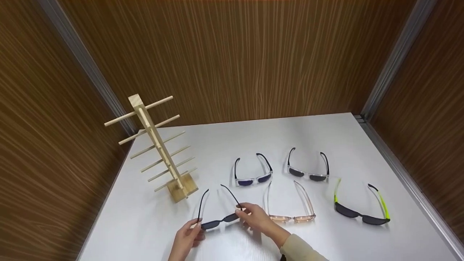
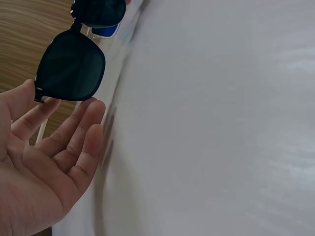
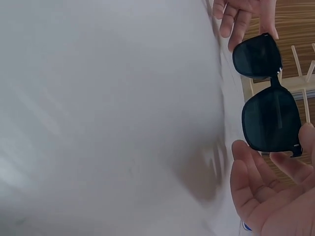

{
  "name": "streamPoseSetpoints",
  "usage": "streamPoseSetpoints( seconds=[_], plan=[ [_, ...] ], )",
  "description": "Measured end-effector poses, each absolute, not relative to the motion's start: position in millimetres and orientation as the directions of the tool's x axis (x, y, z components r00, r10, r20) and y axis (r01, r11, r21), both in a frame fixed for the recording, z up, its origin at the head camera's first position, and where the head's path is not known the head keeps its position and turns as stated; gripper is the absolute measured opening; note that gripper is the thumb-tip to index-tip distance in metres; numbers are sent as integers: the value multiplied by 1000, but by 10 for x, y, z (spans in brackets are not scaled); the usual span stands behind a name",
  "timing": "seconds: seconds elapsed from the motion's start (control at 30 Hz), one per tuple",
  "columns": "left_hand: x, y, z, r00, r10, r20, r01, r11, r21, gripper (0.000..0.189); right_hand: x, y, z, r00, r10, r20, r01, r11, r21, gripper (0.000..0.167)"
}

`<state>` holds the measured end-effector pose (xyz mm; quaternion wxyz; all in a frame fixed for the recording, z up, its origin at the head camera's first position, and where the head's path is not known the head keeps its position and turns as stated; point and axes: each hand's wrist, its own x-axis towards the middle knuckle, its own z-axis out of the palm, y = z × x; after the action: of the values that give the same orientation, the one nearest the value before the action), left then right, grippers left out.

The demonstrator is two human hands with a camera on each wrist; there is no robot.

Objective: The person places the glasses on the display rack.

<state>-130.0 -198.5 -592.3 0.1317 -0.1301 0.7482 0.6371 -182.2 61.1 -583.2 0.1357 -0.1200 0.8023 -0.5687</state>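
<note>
A pair of black sunglasses [image 1: 211,225] is held between both hands, arms unfolded and pointing away from the person. My left hand [image 1: 186,237] pinches the left hinge corner between thumb and index finger; in the left wrist view the other fingers curve loosely below the dark lens [image 2: 71,66]. At the opposite hinge, my right hand [image 1: 255,217] pinches the frame the same way, seen close up in the right wrist view beside the near lens [image 3: 272,120]. Shadows of the hands fall on the white table [image 1: 232,141] beneath. Beyond the sunglasses stands a wooden peg rack [image 1: 159,145], its pegs bare.
Pink-framed glasses [image 1: 290,219] lie just right of my right hand. Farther back are clear-framed sunglasses with blue lenses [image 1: 245,182] and another clear-framed pair [image 1: 318,177]. Yellow-green sunglasses [image 1: 375,220] lie at the right. Wood-grain panels [image 1: 235,61] wall the table in.
</note>
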Motion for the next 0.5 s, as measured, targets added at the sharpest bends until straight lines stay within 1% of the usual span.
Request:
streamPoseSetpoints(
  seconds=[0.13, 0.27, 0.5],
  plan=[
    [-1291, -2032, -5923, -927, -65, -368, -374, 153, 915, 54, -1849, 563, -5798, -920, -385, -72, -51, 301, -952, 42],
    [-1284, -2073, -5904, -920, -89, -382, -392, 153, 907, 56, -1862, 497, -5798, -922, -382, -63, -53, 285, -957, 41],
    [-1263, -2115, -5869, -940, -104, -325, -337, 125, 933, 51, -1900, 397, -5765, -924, -375, -70, -51, 301, -952, 41]
  ],
)
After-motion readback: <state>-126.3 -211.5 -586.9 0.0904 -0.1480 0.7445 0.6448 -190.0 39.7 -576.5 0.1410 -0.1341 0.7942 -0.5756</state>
